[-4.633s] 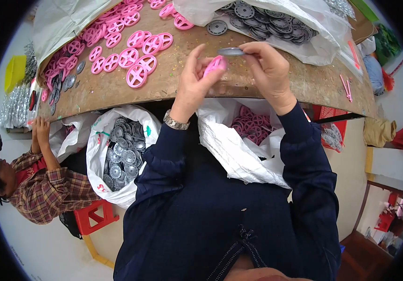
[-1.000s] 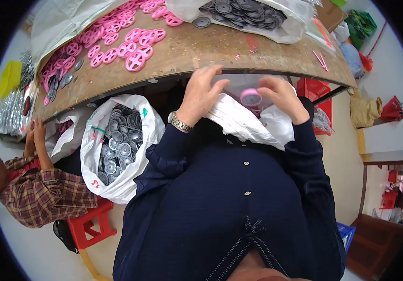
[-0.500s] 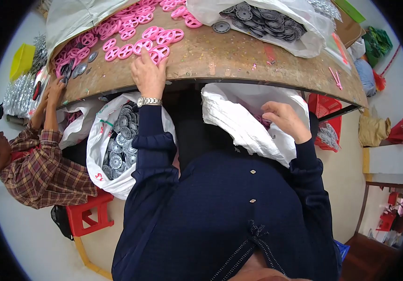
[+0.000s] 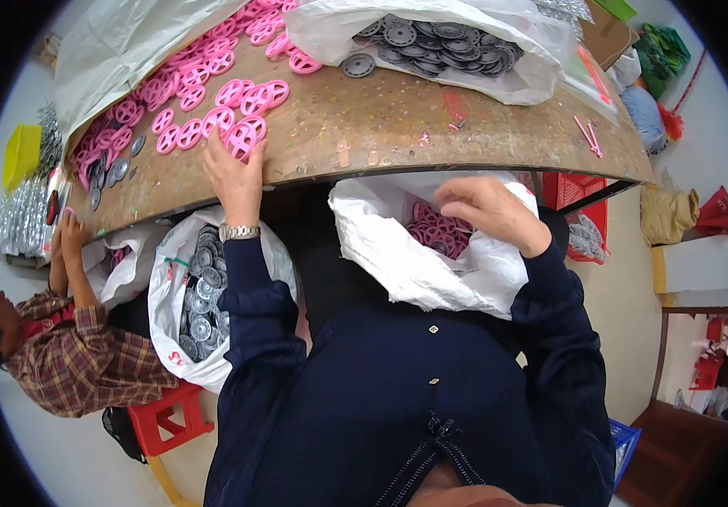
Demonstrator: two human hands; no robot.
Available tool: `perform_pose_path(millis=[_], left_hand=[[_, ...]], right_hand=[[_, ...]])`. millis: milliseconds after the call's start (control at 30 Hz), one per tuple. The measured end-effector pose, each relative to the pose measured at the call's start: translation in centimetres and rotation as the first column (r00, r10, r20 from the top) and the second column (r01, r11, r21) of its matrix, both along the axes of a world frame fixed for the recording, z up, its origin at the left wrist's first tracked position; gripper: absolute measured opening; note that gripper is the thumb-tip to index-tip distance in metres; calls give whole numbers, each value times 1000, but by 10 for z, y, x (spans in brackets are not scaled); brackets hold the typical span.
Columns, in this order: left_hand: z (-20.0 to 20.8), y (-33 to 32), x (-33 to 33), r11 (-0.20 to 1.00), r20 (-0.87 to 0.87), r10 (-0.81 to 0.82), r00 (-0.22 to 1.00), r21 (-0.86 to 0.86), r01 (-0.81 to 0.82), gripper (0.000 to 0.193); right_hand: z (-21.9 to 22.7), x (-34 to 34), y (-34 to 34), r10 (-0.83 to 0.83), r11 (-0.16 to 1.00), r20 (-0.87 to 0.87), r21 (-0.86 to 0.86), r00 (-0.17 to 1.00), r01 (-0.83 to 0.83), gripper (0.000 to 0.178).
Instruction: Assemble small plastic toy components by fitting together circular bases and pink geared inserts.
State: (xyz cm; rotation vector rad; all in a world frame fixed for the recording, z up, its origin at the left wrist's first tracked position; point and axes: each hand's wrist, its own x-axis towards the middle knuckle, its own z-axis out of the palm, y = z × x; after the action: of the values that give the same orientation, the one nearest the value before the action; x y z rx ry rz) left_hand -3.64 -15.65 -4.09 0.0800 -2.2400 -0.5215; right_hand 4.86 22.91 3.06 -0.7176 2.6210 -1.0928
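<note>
At the table's front edge, my left hand (image 4: 237, 182), with a metal-band watch on its wrist, has its fingers and thumb around a pink spoked wheel (image 4: 240, 144). More pink wheels (image 4: 189, 133) lie loose beside it, touching or overlapping. My right hand (image 4: 495, 211) hovers over the mouth of a white woven bag (image 4: 389, 253) in front of me. Its fingers are loosely bent, with nothing seen in them. Inside that bag lies a heap of pink wheels (image 4: 440, 232), partly covered by the hand.
Grey discs (image 4: 457, 42) spill from a white sack on the wooden table (image 4: 398, 127). Another white bag (image 4: 169, 313) left of my legs holds grey discs. A co-worker in a plaid shirt (image 4: 93, 355) sits at far left. A red basket (image 4: 575, 190) stands under the table's right end.
The whole view has shifted, with the table's contents lower and further left. More pink wheels show in the bag beneath my right hand. My left hand stays at the pink wheels.
</note>
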Motion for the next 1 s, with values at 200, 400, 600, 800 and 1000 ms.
perform_pose_path(millis=[200,400,600,800,1000], left_hand=[[31,59,10,926,-54,-337,940,160,341,83],[27,89,1,855,-27,-489,872,184,485,86],[15,98,0,867,47,-483,874,161,471,91],[14,100,0,854,62,-501,863,201,481,93],[16,102,1,854,10,-495,869,191,485,90]], right_hand=[[9,-60,15,-267,962,-285,-131,921,238,19],[-4,-143,44,-391,836,-730,-25,561,549,17],[-21,-192,53,-253,779,-858,94,448,620,20],[-28,-222,48,-208,680,-857,221,472,700,22],[-23,-224,47,-187,714,-883,178,429,678,14]])
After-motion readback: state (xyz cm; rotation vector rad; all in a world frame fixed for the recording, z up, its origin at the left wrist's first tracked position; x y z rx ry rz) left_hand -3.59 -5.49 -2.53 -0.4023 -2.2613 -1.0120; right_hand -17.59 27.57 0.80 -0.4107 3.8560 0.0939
